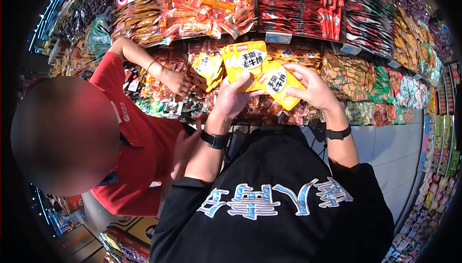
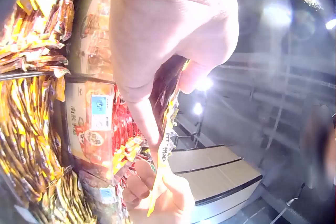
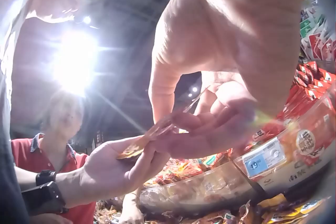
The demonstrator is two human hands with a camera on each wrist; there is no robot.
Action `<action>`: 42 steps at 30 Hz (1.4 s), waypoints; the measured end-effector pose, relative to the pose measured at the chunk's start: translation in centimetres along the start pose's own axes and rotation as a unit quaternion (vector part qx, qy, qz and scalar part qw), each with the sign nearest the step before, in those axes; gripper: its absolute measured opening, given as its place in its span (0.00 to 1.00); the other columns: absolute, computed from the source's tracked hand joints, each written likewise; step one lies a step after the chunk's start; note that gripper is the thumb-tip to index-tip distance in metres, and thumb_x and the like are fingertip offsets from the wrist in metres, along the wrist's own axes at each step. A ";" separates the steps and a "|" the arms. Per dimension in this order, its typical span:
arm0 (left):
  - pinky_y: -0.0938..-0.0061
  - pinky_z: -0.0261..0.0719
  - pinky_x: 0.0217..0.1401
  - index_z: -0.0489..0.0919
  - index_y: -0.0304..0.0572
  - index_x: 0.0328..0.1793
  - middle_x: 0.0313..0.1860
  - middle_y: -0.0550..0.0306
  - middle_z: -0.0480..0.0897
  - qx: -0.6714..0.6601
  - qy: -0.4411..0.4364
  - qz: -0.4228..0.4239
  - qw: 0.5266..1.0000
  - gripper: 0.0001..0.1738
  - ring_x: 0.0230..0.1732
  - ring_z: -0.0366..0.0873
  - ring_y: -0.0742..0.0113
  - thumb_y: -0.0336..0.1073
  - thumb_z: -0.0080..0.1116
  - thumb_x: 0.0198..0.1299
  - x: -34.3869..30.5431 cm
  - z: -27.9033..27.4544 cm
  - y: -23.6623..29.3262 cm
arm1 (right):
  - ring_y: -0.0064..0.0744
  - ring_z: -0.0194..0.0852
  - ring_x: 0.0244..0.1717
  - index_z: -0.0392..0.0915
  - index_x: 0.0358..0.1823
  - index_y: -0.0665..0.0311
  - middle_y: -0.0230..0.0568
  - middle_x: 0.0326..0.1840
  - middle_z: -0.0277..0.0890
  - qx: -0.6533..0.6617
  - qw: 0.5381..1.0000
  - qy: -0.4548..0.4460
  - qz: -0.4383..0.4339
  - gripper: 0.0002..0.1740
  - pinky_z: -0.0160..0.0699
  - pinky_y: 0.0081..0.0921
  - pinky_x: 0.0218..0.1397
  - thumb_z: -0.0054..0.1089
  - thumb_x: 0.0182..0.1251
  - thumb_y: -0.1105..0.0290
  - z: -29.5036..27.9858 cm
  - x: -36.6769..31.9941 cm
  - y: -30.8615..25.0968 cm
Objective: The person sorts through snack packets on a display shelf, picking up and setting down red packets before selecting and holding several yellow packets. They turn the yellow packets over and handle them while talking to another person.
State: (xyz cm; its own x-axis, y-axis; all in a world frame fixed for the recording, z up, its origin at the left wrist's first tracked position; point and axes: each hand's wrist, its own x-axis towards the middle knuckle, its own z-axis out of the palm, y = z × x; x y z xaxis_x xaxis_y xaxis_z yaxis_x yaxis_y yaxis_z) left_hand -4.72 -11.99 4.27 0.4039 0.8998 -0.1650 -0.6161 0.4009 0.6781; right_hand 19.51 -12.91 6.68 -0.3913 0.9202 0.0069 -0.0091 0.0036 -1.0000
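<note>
At the frame's upper centre, the left hand grips yellow packets. The right hand pinches another packet beside them.

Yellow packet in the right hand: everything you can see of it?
The yellow packet is a flat, glossy, plastic-looking pouch with bold black characters on a pale patch. It tilts relative to the fanned yellow packets in the left hand, beside them, above bagged snacks. The right hand pinches its right side, thumb across the printed face. Whether the left fingers touch it is unclear.
</note>
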 end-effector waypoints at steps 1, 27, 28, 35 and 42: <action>0.52 0.83 0.59 0.67 0.34 0.70 0.64 0.46 0.77 0.002 -0.002 0.002 1.000 0.25 0.62 0.79 0.53 0.35 0.53 0.70 0.0 0.1 0.1 | 0.23 0.75 0.52 0.68 0.64 0.71 0.36 0.49 0.78 0.008 1.000 0.007 0.012 0.29 0.74 0.24 0.58 0.64 0.60 0.81 -0.1 -0.1 -0.1; 0.54 0.84 0.59 0.66 0.36 0.71 0.63 0.45 0.77 -0.006 0.000 -0.011 1.000 0.27 0.61 0.79 0.52 0.32 0.56 0.67 -0.2 1.2 0.5 | 0.25 0.79 0.54 0.72 0.60 0.71 0.40 0.56 0.79 0.157 0.984 0.083 0.008 0.20 0.79 0.27 0.60 0.59 0.67 0.80 1.4 3.1 -0.2; 0.53 0.83 0.61 0.66 0.35 0.71 0.63 0.45 0.77 -0.005 -0.003 -0.012 1.000 0.27 0.62 0.79 0.52 0.32 0.57 0.67 -0.2 1.2 0.5 | 0.25 0.79 0.54 0.72 0.60 0.71 0.40 0.56 0.79 0.155 0.984 0.083 0.008 0.20 0.79 0.27 0.60 0.59 0.66 0.80 1.5 3.1 -0.2; 0.53 0.84 0.59 0.66 0.35 0.71 0.62 0.45 0.78 -0.006 -0.007 -0.014 1.000 0.27 0.61 0.80 0.52 0.32 0.56 0.67 0.0 0.8 0.3 | 0.26 0.78 0.56 0.71 0.62 0.71 0.41 0.57 0.78 0.147 0.985 0.087 0.006 0.23 0.77 0.28 0.62 0.60 0.65 0.80 1.7 3.1 -0.4; 0.52 0.86 0.57 0.66 0.36 0.70 0.62 0.45 0.78 0.000 0.003 -0.013 1.000 0.27 0.58 0.81 0.52 0.30 0.56 0.66 0.0 1.1 0.3 | 0.27 0.77 0.59 0.69 0.64 0.71 0.41 0.59 0.77 0.138 0.988 0.070 0.022 0.26 0.75 0.28 0.64 0.61 0.64 0.79 1.4 3.4 0.0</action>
State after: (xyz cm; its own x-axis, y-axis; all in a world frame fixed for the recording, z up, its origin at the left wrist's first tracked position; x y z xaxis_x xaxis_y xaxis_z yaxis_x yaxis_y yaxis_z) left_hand -4.10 -12.04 5.28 0.4157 0.8902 -0.1863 -0.6062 0.4239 0.6729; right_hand 16.95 -10.35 6.72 -0.2657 0.9624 -0.0574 -0.2524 -0.1269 -0.9593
